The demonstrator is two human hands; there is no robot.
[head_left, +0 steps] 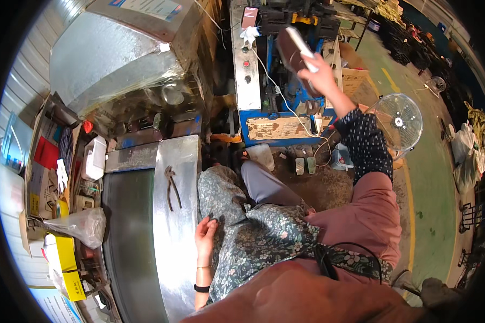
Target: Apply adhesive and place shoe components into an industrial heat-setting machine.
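My right hand (319, 75) is raised over the blue machine, its fingers closed on a brown shoe (292, 49) by the white sole. The shoe is tilted, toe end up and to the left, in front of the machine's dark upper parts. My left hand (205, 232) rests low beside my lap, next to the edge of a bare metal plate (177, 237). Its fingers are loosely bent and apart, with nothing visible in them. On that plate, ahead of the left hand, lies a pair of metal pincers (172, 188).
A dark conveyor belt (129, 231) runs along the plate's left. Further left, a shelf holds yellow boxes (62, 253) and a plastic bag (86, 226). A white cable (277, 86) hangs across the blue machine (277, 129). A round fan (397, 122) stands right of my right arm.
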